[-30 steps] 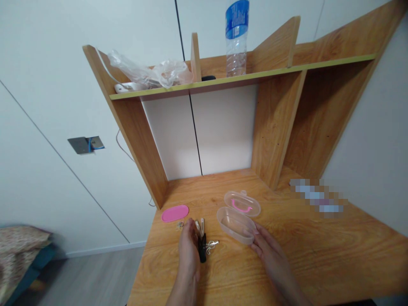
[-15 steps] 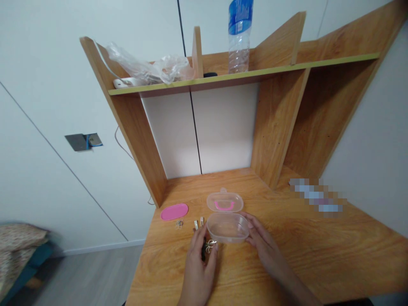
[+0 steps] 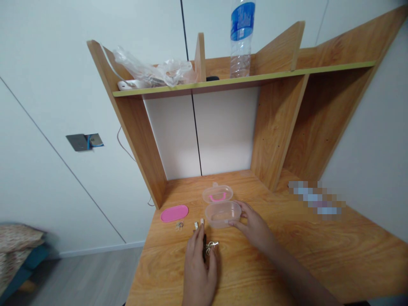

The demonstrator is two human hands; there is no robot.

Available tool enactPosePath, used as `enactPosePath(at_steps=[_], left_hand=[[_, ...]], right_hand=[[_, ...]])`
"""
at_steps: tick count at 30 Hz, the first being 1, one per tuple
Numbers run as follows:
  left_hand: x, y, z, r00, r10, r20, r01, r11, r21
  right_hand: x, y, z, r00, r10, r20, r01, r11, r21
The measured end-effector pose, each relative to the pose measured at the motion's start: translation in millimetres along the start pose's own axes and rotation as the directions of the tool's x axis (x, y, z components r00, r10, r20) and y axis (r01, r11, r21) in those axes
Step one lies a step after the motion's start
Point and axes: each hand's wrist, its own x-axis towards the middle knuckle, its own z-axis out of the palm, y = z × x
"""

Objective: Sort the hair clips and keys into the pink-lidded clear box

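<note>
My right hand (image 3: 255,225) holds the right end of a clear plastic box (image 3: 223,214), thumb on its front wall and fingers behind. The box's clear lid (image 3: 218,194), with a pink handle, lies folded back behind it. My left hand (image 3: 199,265) rests on the desk left of the box, thumb and fingers apart. Between them lie a narrow black item (image 3: 204,247) and some metallic, ring-like pieces (image 3: 211,246), too small to name surely. Two small pale clip-like pieces (image 3: 202,221) lie just beyond my left fingertips.
A pink oval tray (image 3: 174,213) lies on the wooden desk (image 3: 255,272), with small rings (image 3: 179,226) in front of it. A blurred-out item (image 3: 315,197) is at the right. Above stands a shelf (image 3: 270,76) with a plastic bottle (image 3: 241,38) and a plastic bag (image 3: 159,72).
The box has shifted left and away from me, turning slightly, with my right hand on it. My right thumb now presses its front. My left hand has drawn slightly nearer to me.
</note>
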Motion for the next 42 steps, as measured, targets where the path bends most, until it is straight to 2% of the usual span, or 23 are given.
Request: enactPosePath(at_steps=[3, 5, 9, 16, 26, 36, 42], left_hand=[[2.8, -0.1, -3.8, 0.993, -0.032, -0.112, 0.036, 0.999, 0.032], [4.9, 1.7, -6.5, 0.988, -0.043, -0.147, 0.052, 0.997, 0.056], [6.1, 4.6, -7.9, 0.987, -0.038, -0.157, 0.059, 0.989, 0.132], [4.5, -2.6, -2.4, 0.992, -0.033, -0.119, 0.059, 0.974, 0.219], [3.9, 0.8, -1.9, 0.994, -0.053, -0.094, 0.073, 0.971, 0.226], [2.3, -3.3, 0.0, 0.998, -0.054, -0.017, 0.057, 0.976, 0.211], [2.9, 2.5, -0.7, 0.999, -0.051, 0.006, 0.050, 0.988, 0.148]], right_hand=[[17.5, 20.4, 4.6, 1.000, -0.006, -0.018, 0.005, 1.000, -0.017], [23.4, 33.5, 9.3, 0.999, -0.010, -0.043, 0.009, 1.000, -0.028], [24.9, 50.5, 16.6, 0.996, -0.019, -0.088, 0.016, 0.999, -0.039], [23.4, 60.8, 19.5, 0.994, -0.041, -0.097, 0.039, 0.999, -0.022], [21.5, 60.9, 18.6, 0.990, -0.076, -0.120, 0.070, 0.996, -0.052], [17.0, 40.0, 16.7, 0.985, -0.128, -0.119, 0.104, 0.976, -0.193], [19.5, 40.2, 16.0, 0.985, -0.153, -0.078, 0.129, 0.958, -0.255]])
